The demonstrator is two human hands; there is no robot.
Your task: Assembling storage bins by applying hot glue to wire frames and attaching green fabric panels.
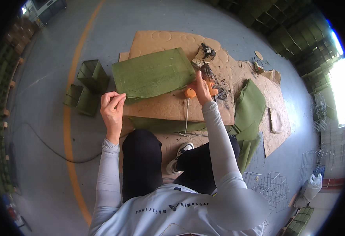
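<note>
A flat green fabric-covered panel (153,72) lies tilted over the cardboard-topped work surface (168,109). My left hand (112,110) pinches its near left corner, thumb and fingertips closed on the fabric edge, where loose threads show. At the panel's right end is my right hand (202,89), seen edge-on with its fingers stretched forward against the side; part of the fingers is hidden. Right beside that hand lies an orange glue gun (190,93), partly covered by it, with a pale cord hanging over the near edge.
Scissors (222,93) and a dark, glue-crusted lump (206,53) lie right of the panel. Green fabric (251,106) drapes at the right. Green boxes (93,74) stand on the left floor, near a black cable (72,160). Wire frames (273,187) sit lower right.
</note>
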